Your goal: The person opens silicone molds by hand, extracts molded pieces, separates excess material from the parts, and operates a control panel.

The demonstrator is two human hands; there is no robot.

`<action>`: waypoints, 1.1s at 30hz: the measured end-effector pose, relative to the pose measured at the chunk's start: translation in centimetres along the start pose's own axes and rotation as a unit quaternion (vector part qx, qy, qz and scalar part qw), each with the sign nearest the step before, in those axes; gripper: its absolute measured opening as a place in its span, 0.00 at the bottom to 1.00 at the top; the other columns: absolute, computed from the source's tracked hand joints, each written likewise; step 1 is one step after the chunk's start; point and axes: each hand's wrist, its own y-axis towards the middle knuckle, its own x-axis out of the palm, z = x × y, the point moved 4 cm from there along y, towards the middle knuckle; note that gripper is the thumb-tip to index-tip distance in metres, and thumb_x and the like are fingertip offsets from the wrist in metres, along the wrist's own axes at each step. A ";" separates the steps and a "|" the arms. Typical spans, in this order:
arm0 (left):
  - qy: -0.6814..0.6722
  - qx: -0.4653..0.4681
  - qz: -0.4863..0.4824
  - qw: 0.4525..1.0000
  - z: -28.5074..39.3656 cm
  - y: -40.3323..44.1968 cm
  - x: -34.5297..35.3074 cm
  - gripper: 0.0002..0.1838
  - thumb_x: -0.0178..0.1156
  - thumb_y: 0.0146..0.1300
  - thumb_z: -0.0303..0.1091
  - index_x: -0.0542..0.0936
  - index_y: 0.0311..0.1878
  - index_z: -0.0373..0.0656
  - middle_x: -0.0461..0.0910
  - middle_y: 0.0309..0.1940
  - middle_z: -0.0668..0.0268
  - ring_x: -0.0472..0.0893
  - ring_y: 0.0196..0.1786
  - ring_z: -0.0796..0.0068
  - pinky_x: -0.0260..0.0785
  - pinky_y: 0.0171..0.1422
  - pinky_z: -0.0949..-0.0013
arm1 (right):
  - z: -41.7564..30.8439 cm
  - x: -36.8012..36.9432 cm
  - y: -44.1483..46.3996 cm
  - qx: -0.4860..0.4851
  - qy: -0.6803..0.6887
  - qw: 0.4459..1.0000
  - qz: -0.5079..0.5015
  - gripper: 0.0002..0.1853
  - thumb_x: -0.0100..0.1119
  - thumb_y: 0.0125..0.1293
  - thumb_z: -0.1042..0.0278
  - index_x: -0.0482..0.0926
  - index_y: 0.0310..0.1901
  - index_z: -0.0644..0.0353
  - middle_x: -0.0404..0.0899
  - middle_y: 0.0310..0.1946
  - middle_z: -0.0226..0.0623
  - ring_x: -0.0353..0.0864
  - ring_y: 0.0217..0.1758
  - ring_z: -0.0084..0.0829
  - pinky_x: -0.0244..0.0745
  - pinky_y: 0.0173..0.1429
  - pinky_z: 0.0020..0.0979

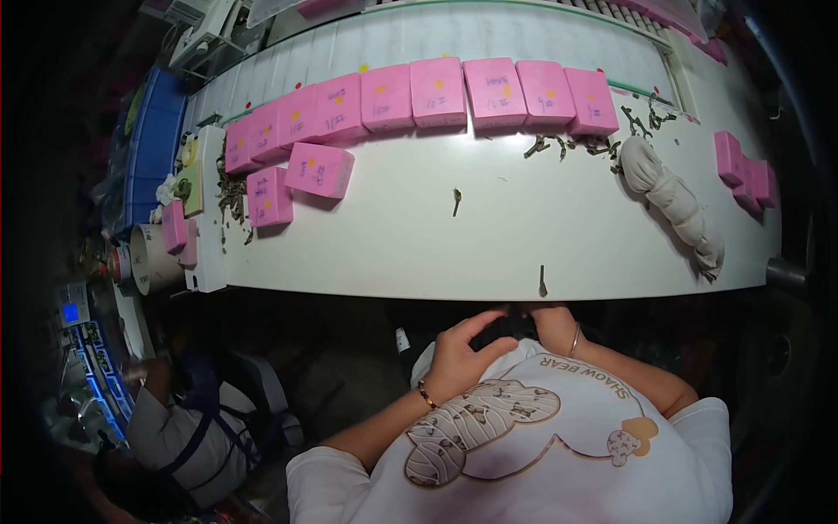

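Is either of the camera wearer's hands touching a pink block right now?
No: the left hand and the right hand are at the lap by the white table's near edge, well apart from the pink blocks.

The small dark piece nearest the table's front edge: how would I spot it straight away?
Start at the big white table and follow its near edge to just beyond the person's right hand. There lies a thin, dark stick-like piece, pointing roughly towards that edge. Unlike the similar piece farther in, it lies almost at the edge.
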 end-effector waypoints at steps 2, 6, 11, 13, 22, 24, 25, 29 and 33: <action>0.006 0.003 -0.005 1.000 0.2 0.1 0.0 0.29 0.77 0.61 0.33 0.81 0.64 0.35 0.88 0.55 0.59 0.84 0.57 0.76 0.74 0.65 0.70 | 0.0 0.4 -0.2 0.003 -0.001 1.000 0.006 0.12 0.50 0.76 0.68 0.81 0.48 0.65 0.83 0.42 0.48 0.82 0.43 0.44 0.77 0.52 0.41; 0.039 -0.008 -0.025 0.999 1.5 0.6 -0.1 0.31 0.78 0.60 0.34 0.81 0.65 0.34 0.87 0.58 0.56 0.84 0.60 0.74 0.73 0.67 0.69 | 0.3 1.1 -0.1 0.041 0.075 0.996 0.005 0.15 0.48 0.79 0.65 0.81 0.51 0.66 0.83 0.43 0.49 0.83 0.45 0.44 0.77 0.54 0.41; -0.006 -0.018 -0.052 0.998 1.0 0.5 -0.3 0.32 0.78 0.60 0.35 0.80 0.66 0.34 0.86 0.60 0.56 0.83 0.63 0.71 0.73 0.69 0.67 | -0.5 -0.1 0.3 0.106 0.210 0.971 -0.035 0.20 0.43 0.83 0.60 0.78 0.59 0.67 0.84 0.50 0.53 0.83 0.53 0.46 0.76 0.61 0.42; -0.042 -0.023 -0.065 0.997 0.5 0.3 -0.6 0.33 0.78 0.60 0.36 0.79 0.66 0.34 0.85 0.60 0.55 0.83 0.64 0.69 0.72 0.70 0.66 | -2.1 -2.6 0.1 0.087 0.175 0.978 -0.066 0.20 0.45 0.82 0.59 0.78 0.61 0.66 0.83 0.52 0.54 0.83 0.54 0.47 0.75 0.63 0.42; 0.155 0.053 -0.070 0.984 -2.1 0.7 -2.1 0.34 0.74 0.60 0.52 0.82 0.62 0.37 0.85 0.55 0.48 0.83 0.60 0.51 0.72 0.67 0.57 | -0.6 -5.1 -3.4 -0.034 0.051 0.983 -0.171 0.26 0.60 0.73 0.46 0.79 0.63 0.57 0.82 0.58 0.52 0.82 0.62 0.51 0.75 0.66 0.43; 0.150 0.058 -0.060 0.985 -2.2 1.0 -2.1 0.33 0.73 0.62 0.53 0.82 0.61 0.36 0.85 0.54 0.47 0.84 0.59 0.48 0.73 0.66 0.57 | 0.0 -4.9 -3.4 -0.005 0.031 0.989 -0.146 0.27 0.61 0.72 0.44 0.81 0.61 0.57 0.82 0.58 0.52 0.81 0.61 0.52 0.76 0.64 0.45; 0.153 0.065 -0.062 0.984 -2.0 1.1 -2.1 0.33 0.73 0.62 0.53 0.82 0.61 0.36 0.85 0.54 0.47 0.84 0.59 0.48 0.73 0.66 0.57 | 0.5 -4.5 -3.4 -0.006 0.029 0.990 -0.138 0.27 0.61 0.72 0.44 0.81 0.61 0.57 0.82 0.58 0.52 0.81 0.61 0.52 0.76 0.64 0.45; 0.209 0.035 -0.096 0.973 -1.4 1.0 -3.1 0.32 0.70 0.64 0.55 0.83 0.61 0.37 0.85 0.53 0.46 0.84 0.57 0.47 0.74 0.65 0.56 | 0.9 -5.2 -4.1 -0.183 -0.205 0.960 0.051 0.27 0.59 0.72 0.39 0.85 0.52 0.58 0.85 0.45 0.50 0.85 0.49 0.51 0.80 0.55 0.45; 0.359 0.070 -0.174 0.914 1.4 -0.7 -6.2 0.25 0.62 0.71 0.53 0.86 0.55 0.40 0.86 0.51 0.51 0.84 0.54 0.48 0.76 0.60 0.54 | 5.3 -7.2 -7.7 0.025 -0.306 0.949 -0.067 0.25 0.56 0.73 0.38 0.86 0.46 0.54 0.87 0.33 0.40 0.87 0.39 0.49 0.79 0.52 0.43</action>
